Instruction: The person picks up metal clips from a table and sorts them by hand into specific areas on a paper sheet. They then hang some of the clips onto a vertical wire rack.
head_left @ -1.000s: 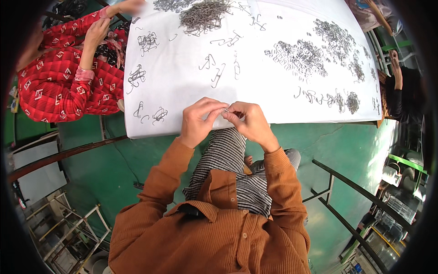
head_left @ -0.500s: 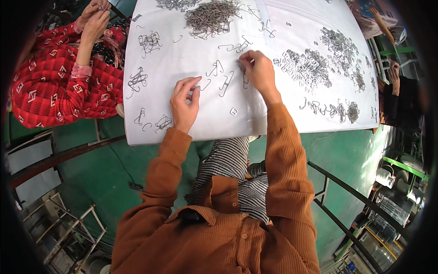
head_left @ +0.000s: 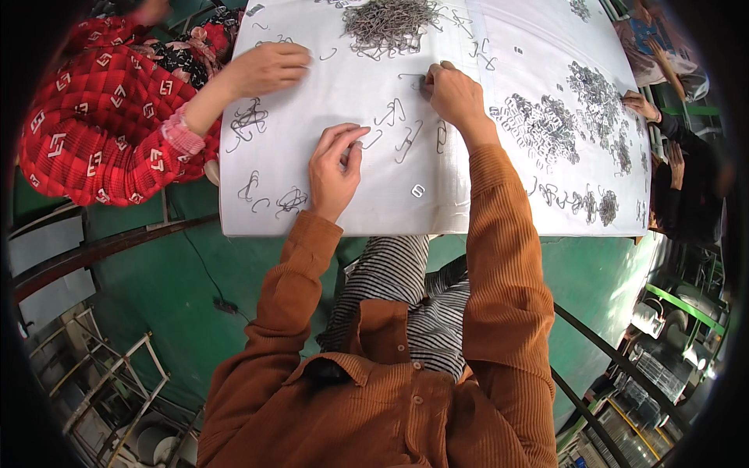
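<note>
On the white-covered table (head_left: pixel 355 97), my left hand (head_left: pixel 334 173) rests with its fingers curved and apart. Just past its fingertips lies a wire hook (head_left: pixel 375 140). My right hand (head_left: pixel 459 95) is farther forward, thumb and fingers pinched together over a thin S-shaped wire hook (head_left: pixel 409 76), which partly hides under them. Between my hands several loose wire hooks (head_left: pixel 406 142) lie flat. More hooks (head_left: pixel 441 137) lie beside my right wrist. Near the table's front edge sits a small flat metal buckle (head_left: pixel 418 189) with slots.
A large heap of wire hooks (head_left: pixel 390 25) stands at the far side. Right of my arm spread piles of small metal buckles (head_left: pixel 537 129). Small hook clusters (head_left: pixel 290 200) lie at left. A co-worker's hand (head_left: pixel 273 67) reaches in from the left; another person's hand (head_left: pixel 640 104) is at right.
My right hand has moved forward onto the hooks ahead of it. My left hand keeps its place by the same hook. The left co-worker's arm now stretches over the table. The view has shifted slightly.
</note>
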The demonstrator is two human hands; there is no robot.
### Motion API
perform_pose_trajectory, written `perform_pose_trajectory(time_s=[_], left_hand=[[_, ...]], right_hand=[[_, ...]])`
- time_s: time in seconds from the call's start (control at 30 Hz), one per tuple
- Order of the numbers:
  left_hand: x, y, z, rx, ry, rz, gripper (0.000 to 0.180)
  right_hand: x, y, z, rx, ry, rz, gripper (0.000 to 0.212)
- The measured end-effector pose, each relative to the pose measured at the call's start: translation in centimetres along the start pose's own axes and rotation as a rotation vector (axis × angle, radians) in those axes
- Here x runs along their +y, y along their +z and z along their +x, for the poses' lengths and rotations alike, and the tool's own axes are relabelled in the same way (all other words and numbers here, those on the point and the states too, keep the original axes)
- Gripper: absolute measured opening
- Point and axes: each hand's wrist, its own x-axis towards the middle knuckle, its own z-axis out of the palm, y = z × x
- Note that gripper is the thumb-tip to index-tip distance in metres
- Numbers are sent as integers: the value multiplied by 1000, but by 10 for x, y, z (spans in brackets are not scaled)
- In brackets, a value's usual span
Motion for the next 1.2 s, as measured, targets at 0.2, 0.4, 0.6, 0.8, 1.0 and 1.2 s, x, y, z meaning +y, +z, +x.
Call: perform_pose_trajectory(time_s=[0.2,0.4,0.6,0.8,1.0,1.2], left_hand=[[-4,-3,-1,8,28,23,27],[-1,-3,-2,7,30,27,26],[0,-2,-3,5,17,42,26],[-3,1,-1,-2,11,48,26],[0,-1,5,-2,-25,-71,26],[81,41,12,-308,-171,-453,28]], right_hand=[[-36,4,-32,11,65,220,8],[-34,-1,-41,143,150,246,12],[-45,3,-51,85,103,360,11],[-80,34,-51,6,101,228,16],[-71,14,-63,64,9,185,20],[-23,-45,-155,329,142,732,21]])
